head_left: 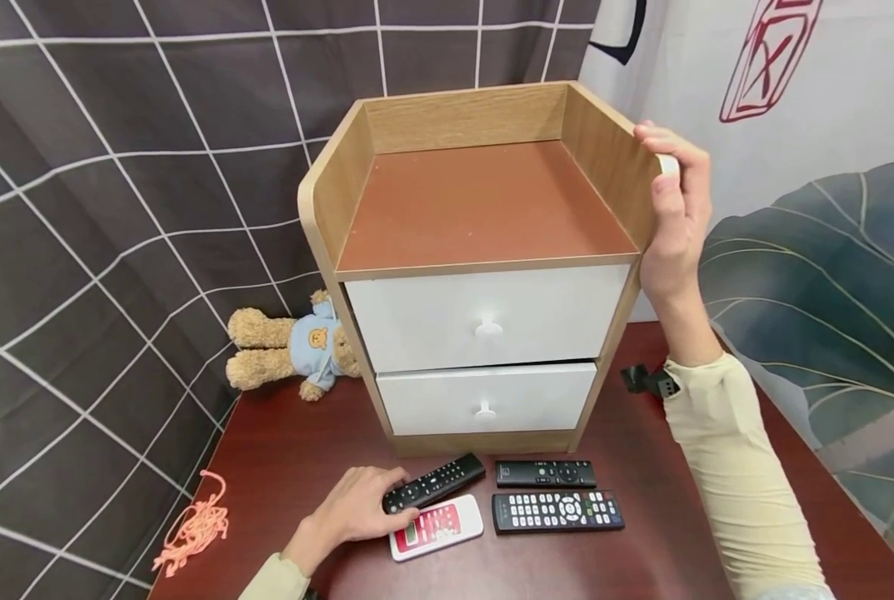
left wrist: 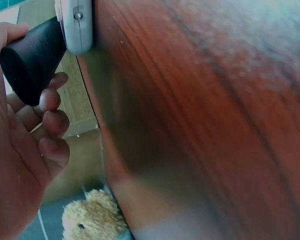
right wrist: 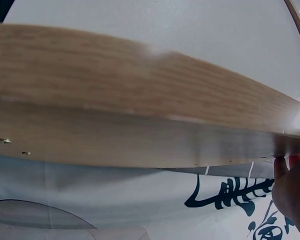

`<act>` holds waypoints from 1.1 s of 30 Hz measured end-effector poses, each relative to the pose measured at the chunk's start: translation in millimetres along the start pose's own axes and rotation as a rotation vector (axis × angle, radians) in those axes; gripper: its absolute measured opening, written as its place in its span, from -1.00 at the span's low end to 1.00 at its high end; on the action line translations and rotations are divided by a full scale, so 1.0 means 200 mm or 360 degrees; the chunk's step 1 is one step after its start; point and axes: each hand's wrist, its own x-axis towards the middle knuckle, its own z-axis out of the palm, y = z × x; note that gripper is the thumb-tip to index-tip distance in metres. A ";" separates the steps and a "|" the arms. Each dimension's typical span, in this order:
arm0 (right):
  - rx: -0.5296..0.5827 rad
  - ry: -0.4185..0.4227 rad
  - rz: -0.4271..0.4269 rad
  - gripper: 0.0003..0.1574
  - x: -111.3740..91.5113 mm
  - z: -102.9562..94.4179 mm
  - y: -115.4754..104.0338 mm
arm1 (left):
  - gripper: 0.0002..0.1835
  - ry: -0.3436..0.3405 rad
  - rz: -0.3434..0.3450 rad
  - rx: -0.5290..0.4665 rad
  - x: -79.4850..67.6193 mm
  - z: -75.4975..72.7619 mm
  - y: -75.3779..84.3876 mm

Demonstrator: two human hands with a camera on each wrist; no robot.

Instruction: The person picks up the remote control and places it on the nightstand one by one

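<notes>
In the head view my left hand [head_left: 364,504] holds the near end of a slim black remote control [head_left: 435,483] just above the table. The left wrist view shows the thumb and curled fingers around this black remote [left wrist: 32,60]. Beside and partly under that hand lies a white device with a red face, keys and a small screen [head_left: 439,527]. My right hand [head_left: 675,208] grips the top front edge of the right side panel of a wood-framed cabinet [head_left: 619,158]. In the right wrist view only part of that hand [right wrist: 292,195] shows, at the panel's edge.
The cabinet has two white drawers, an upper one [head_left: 432,321] and a lower one [head_left: 439,404]. Two more black remotes [head_left: 544,473] lie in front. A teddy bear [head_left: 312,346] lies left of the cabinet, pink string [head_left: 195,529] at the table's left edge, a black cable [head_left: 649,381] at right.
</notes>
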 end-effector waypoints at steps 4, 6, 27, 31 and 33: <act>0.0001 -0.0004 -0.0004 -0.63 0.00 0.01 -0.01 | -0.63 0.0041 0.0017 0.0058 0.00 -0.03 0.02; 0.0000 -0.0005 -0.0004 -0.63 0.00 0.01 -0.01 | -0.65 0.0068 0.0015 0.0057 0.00 -0.04 0.03; 0.0047 0.0007 -0.0006 -0.65 0.01 0.01 -0.01 | -0.68 0.0479 0.0284 -0.0091 -0.06 -0.43 0.30; 0.0040 0.0011 -0.0004 -0.64 0.00 0.00 0.00 | -0.67 0.0547 0.0379 -0.0087 -0.05 -0.56 0.40; 0.0035 0.0009 -0.0002 -0.64 0.00 0.00 0.00 | -0.68 0.0596 0.0415 -0.0111 -0.04 -0.63 0.44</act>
